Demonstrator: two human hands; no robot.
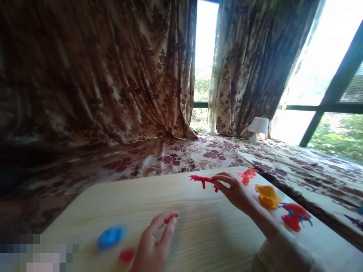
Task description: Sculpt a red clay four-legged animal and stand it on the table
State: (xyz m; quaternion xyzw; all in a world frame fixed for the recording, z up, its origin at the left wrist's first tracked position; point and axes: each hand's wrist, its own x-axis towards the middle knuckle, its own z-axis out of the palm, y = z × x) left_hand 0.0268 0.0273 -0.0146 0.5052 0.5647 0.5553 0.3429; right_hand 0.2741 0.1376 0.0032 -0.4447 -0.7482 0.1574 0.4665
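Note:
My right hand [234,190] pinches a long, thin red clay figure [202,178] at its right end and holds it above the far part of the table. Short leg-like stubs hang down from it, and small prongs show at its left tip. Low in the middle, my left hand [155,241] has its thumb and index finger loosely curved, with a gap between them and nothing visible inside. To its left on the table lie a blue round piece [111,237] and a small red piece [126,255], both blurred.
Along the right side of the pale wooden table [113,200] sit a coral clay shape [247,175], a yellow-orange one [267,195] and a red one with blue parts [296,216]. Beyond are a flower-patterned cloth surface [170,158], a white lamp [259,125] and curtains [159,68].

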